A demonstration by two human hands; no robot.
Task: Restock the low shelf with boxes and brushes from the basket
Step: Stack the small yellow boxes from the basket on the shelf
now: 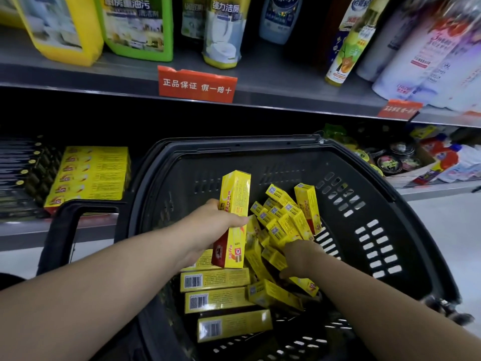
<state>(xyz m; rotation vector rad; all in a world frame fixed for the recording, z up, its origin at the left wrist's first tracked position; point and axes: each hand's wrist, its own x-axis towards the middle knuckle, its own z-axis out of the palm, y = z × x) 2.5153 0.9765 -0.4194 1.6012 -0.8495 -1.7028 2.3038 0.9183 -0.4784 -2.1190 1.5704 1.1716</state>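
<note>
The left hand (pixel 214 225) grips a long yellow cardboard box (pixel 235 196) mid-length; it is likely light, stiff and crushable; the right hand (pixel 299 256) has its fingers hidden among the heaped yellow boxes (pixel 282 220), so I cannot tell their state.

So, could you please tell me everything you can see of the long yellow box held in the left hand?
The long yellow box looks like printed cardboard, slim, rectangular and closed, with small print on its side and a red lower end bearing a picture. It stands nearly upright, top leaning slightly right, over the loose boxes in the black basket. The left hand grips it round the middle; nothing else clearly touches it.
</note>
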